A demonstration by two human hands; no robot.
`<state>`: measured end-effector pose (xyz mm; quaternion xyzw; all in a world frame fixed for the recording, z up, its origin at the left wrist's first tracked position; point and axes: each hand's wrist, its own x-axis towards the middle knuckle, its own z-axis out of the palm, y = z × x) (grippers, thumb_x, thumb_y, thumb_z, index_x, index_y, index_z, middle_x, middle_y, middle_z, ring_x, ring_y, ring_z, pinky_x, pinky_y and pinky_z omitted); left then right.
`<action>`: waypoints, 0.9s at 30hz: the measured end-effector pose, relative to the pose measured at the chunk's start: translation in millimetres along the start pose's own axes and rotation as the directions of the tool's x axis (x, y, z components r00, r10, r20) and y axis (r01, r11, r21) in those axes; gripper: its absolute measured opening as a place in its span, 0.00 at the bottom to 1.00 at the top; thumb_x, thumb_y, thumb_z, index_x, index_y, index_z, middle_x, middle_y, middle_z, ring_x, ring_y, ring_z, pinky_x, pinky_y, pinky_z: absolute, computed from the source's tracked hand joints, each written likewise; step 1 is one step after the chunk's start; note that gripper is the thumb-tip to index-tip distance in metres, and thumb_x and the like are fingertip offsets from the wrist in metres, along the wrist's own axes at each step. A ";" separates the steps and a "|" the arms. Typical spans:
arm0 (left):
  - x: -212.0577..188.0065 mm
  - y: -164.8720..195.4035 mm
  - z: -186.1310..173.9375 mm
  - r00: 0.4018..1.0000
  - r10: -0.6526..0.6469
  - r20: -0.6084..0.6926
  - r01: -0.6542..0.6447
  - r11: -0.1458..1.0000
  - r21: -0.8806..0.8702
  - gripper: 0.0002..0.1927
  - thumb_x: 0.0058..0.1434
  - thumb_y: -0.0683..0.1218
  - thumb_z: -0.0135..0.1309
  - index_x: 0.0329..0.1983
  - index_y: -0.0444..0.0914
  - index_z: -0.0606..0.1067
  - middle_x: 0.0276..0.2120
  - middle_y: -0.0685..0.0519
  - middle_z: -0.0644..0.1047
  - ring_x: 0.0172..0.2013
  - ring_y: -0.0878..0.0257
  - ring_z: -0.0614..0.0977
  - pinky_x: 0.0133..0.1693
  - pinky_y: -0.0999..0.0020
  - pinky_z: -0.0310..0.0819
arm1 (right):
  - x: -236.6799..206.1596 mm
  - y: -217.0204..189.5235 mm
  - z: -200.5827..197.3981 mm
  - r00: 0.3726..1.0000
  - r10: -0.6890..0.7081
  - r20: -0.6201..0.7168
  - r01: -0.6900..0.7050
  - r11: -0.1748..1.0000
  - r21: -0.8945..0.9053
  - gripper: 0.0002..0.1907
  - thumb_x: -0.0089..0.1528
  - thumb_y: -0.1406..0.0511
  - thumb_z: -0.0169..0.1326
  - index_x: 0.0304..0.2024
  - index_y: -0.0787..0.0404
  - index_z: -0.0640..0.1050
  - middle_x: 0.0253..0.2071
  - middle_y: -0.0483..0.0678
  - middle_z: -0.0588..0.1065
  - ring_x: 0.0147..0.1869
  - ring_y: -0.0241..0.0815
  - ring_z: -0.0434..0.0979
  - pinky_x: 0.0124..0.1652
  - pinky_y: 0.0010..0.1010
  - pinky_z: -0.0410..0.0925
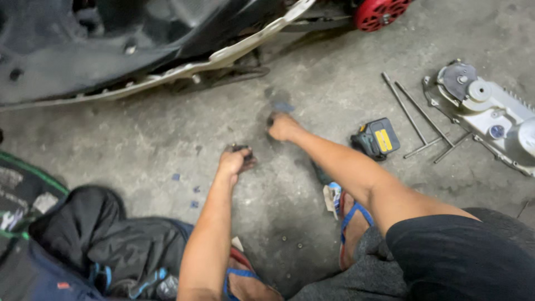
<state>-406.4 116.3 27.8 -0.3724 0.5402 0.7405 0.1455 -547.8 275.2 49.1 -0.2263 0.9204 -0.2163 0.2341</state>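
My left hand (234, 163) hovers low over the concrete floor (167, 139) with its fingers closed around a small dark part (243, 149); the part's shape is blurred. Farther out, my right hand (283, 127) reaches to the floor and pinches a small dark piece (272, 118) beneath a dark stain. Both arms stretch forward from my squatting legs, and my feet wear blue-strapped sandals (351, 214).
A scooter's black and white body panel (167, 50) fills the top left, with a red round part (379, 11) behind it. A black and yellow battery pack (378, 138), long T-handle wrenches (415, 114) and a grey engine cover (490, 114) lie right. Dark clothes (95, 239) lie lower left.
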 end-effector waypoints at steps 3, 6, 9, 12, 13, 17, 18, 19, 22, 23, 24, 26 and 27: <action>2.8 -1.4 13.9 0.998 -0.066 0.009 0.065 0.997 0.049 0.14 0.64 0.44 0.56 0.49 0.31 0.75 0.36 0.45 0.81 0.29 0.55 0.85 0.29 0.60 0.82 | -6.4 12.1 3.7 0.993 0.040 0.112 -0.027 0.993 -0.116 0.20 0.57 0.59 0.54 0.48 0.61 0.82 0.51 0.62 0.78 0.57 0.61 0.78 0.55 0.49 0.71; 7.7 0.0 24.3 0.996 -0.085 0.003 0.085 0.995 0.044 0.14 0.64 0.45 0.55 0.50 0.33 0.74 0.37 0.45 0.81 0.29 0.55 0.85 0.29 0.62 0.81 | -12.1 18.5 10.2 0.987 0.051 0.153 -0.028 0.989 -0.144 0.21 0.56 0.59 0.54 0.48 0.62 0.82 0.52 0.62 0.78 0.58 0.61 0.78 0.55 0.49 0.71; 12.4 4.7 31.9 0.997 -0.070 0.021 0.069 0.997 0.034 0.15 0.64 0.45 0.55 0.51 0.33 0.73 0.38 0.44 0.81 0.29 0.54 0.85 0.29 0.62 0.81 | -13.5 19.8 11.0 0.989 0.064 0.133 -0.050 0.993 -0.107 0.21 0.56 0.59 0.55 0.50 0.61 0.81 0.54 0.62 0.77 0.59 0.62 0.77 0.55 0.50 0.71; 16.2 8.3 39.3 0.998 -0.048 0.036 0.048 0.999 0.017 0.16 0.65 0.45 0.54 0.52 0.32 0.74 0.39 0.44 0.82 0.30 0.54 0.85 0.29 0.62 0.81 | -12.1 18.1 6.4 0.996 -0.004 0.094 0.008 0.999 -0.041 0.23 0.56 0.58 0.56 0.52 0.60 0.80 0.55 0.62 0.76 0.59 0.63 0.76 0.55 0.51 0.70; 16.8 7.9 42.0 0.998 -0.043 0.039 0.043 0.999 0.012 0.16 0.65 0.45 0.54 0.52 0.32 0.74 0.39 0.44 0.82 0.30 0.55 0.86 0.29 0.62 0.81 | -12.6 17.7 5.2 0.996 -0.041 0.078 0.043 0.999 -0.016 0.24 0.56 0.57 0.57 0.52 0.61 0.79 0.55 0.63 0.76 0.59 0.63 0.76 0.55 0.51 0.70; 21.2 6.4 50.0 0.996 -0.082 0.020 0.082 0.997 0.003 0.16 0.66 0.49 0.54 0.50 0.34 0.75 0.37 0.48 0.82 0.27 0.57 0.85 0.28 0.63 0.80 | -10.8 13.8 3.1 0.991 -0.017 0.129 0.017 1.000 0.002 0.23 0.57 0.55 0.57 0.50 0.61 0.80 0.53 0.62 0.77 0.58 0.63 0.76 0.54 0.50 0.70; 21.6 6.0 51.7 0.996 -0.089 0.016 0.089 0.996 0.010 0.16 0.66 0.51 0.54 0.49 0.34 0.76 0.35 0.48 0.82 0.26 0.57 0.84 0.28 0.64 0.79 | -11.4 13.8 2.8 0.991 -0.018 0.131 0.019 1.000 -0.002 0.23 0.58 0.55 0.57 0.50 0.61 0.80 0.53 0.63 0.77 0.58 0.63 0.77 0.54 0.50 0.71; 21.6 5.5 52.5 0.995 -0.097 0.010 0.097 0.995 0.016 0.17 0.67 0.52 0.55 0.48 0.33 0.77 0.33 0.49 0.82 0.25 0.58 0.83 0.27 0.64 0.79 | -12.2 13.4 3.3 0.991 -0.021 0.133 0.022 1.000 -0.006 0.22 0.58 0.56 0.56 0.50 0.61 0.80 0.52 0.63 0.78 0.58 0.63 0.78 0.54 0.50 0.71; 23.3 5.1 54.8 0.995 -0.101 -0.006 0.101 0.994 0.045 0.17 0.68 0.55 0.53 0.43 0.37 0.77 0.26 0.49 0.79 0.20 0.59 0.78 0.23 0.63 0.74 | -14.5 18.6 5.4 0.984 0.008 0.177 -0.008 1.000 -0.004 0.21 0.58 0.57 0.54 0.50 0.60 0.81 0.51 0.62 0.78 0.56 0.62 0.78 0.54 0.50 0.71; 22.9 4.8 54.5 0.995 -0.100 -0.020 0.102 0.993 0.062 0.16 0.68 0.56 0.53 0.43 0.38 0.76 0.25 0.50 0.78 0.19 0.59 0.77 0.23 0.63 0.74 | -15.8 21.6 6.7 0.984 0.003 0.177 -0.003 1.000 -0.003 0.21 0.57 0.58 0.55 0.49 0.61 0.81 0.51 0.62 0.78 0.56 0.62 0.78 0.54 0.49 0.71; 23.0 4.7 54.5 0.994 -0.100 -0.032 0.102 0.992 0.078 0.15 0.67 0.56 0.53 0.43 0.39 0.76 0.25 0.50 0.78 0.19 0.59 0.76 0.23 0.63 0.73 | -17.0 25.8 8.0 0.984 -0.001 0.176 0.001 1.000 -0.001 0.21 0.56 0.59 0.55 0.49 0.61 0.81 0.50 0.62 0.78 0.56 0.61 0.79 0.53 0.49 0.71; 22.2 4.0 53.7 0.995 -0.095 -0.022 0.097 0.992 0.083 0.15 0.66 0.55 0.53 0.45 0.40 0.75 0.25 0.51 0.78 0.20 0.59 0.77 0.23 0.62 0.73 | -18.0 33.1 11.8 0.981 -0.007 0.193 0.013 0.999 -0.029 0.21 0.56 0.59 0.55 0.48 0.61 0.82 0.50 0.62 0.79 0.56 0.60 0.79 0.54 0.48 0.72; 21.8 3.9 53.1 0.996 -0.090 0.001 0.090 0.993 0.072 0.15 0.66 0.55 0.53 0.48 0.41 0.74 0.25 0.50 0.79 0.21 0.59 0.78 0.24 0.62 0.75 | -16.7 36.0 13.7 0.978 -0.008 0.210 0.020 0.998 -0.058 0.20 0.57 0.59 0.54 0.48 0.60 0.83 0.50 0.62 0.79 0.56 0.59 0.80 0.54 0.48 0.72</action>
